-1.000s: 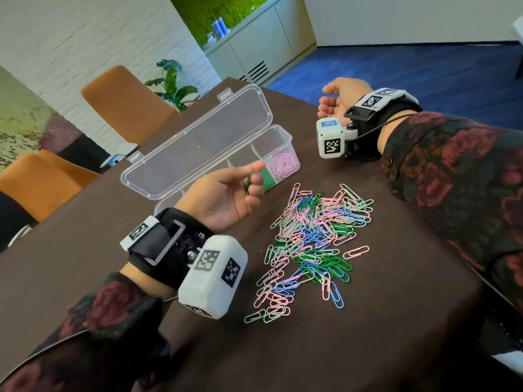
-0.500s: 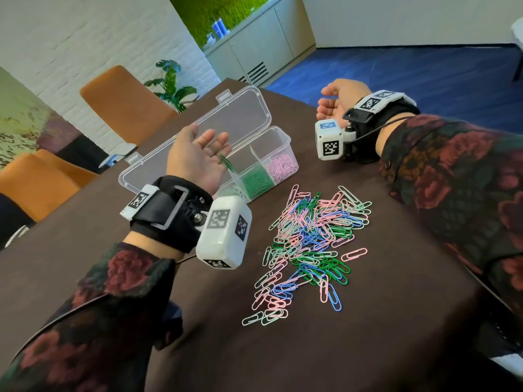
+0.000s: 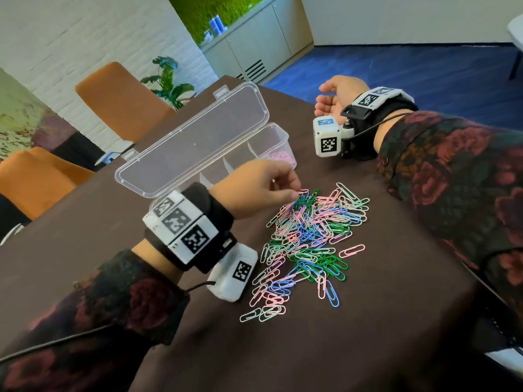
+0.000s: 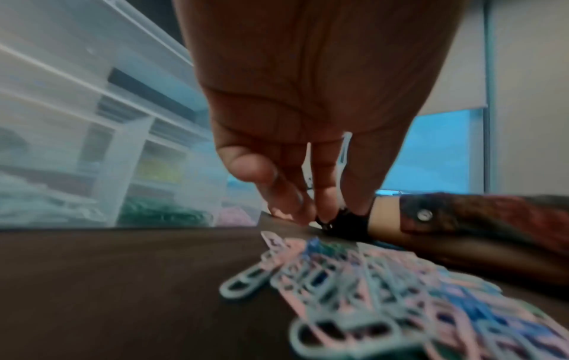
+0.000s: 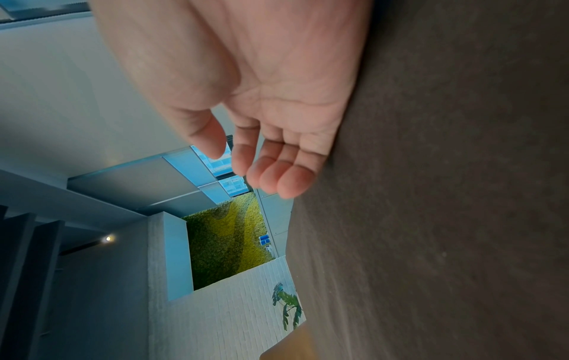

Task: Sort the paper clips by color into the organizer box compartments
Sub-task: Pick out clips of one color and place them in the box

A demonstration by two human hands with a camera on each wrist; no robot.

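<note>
A loose pile of pink, green, blue and pale mint paper clips (image 3: 311,236) lies on the dark brown table (image 3: 339,349). Behind it stands the clear organizer box (image 3: 280,131) with its lid (image 3: 192,140) open. Its right-end compartment holds pink clips (image 3: 281,158), and the one beside it holds green clips (image 4: 163,214). My left hand (image 3: 294,190) is palm down at the pile's far left edge. Its fingers (image 4: 311,214) point down just above the clips and hold nothing. My right hand (image 3: 329,100) rests on its side at the far right, fingers loosely curled and empty (image 5: 243,165).
Two orange chairs (image 3: 121,100) and a potted plant (image 3: 167,80) stand beyond the table's far left edge. The table's right edge runs close under my right forearm. Bare tabletop lies in front of the pile.
My left hand held a green clip, opened palm up over the box, then swung down and right to the pile's edge, palm down. The right hand has stayed put.
</note>
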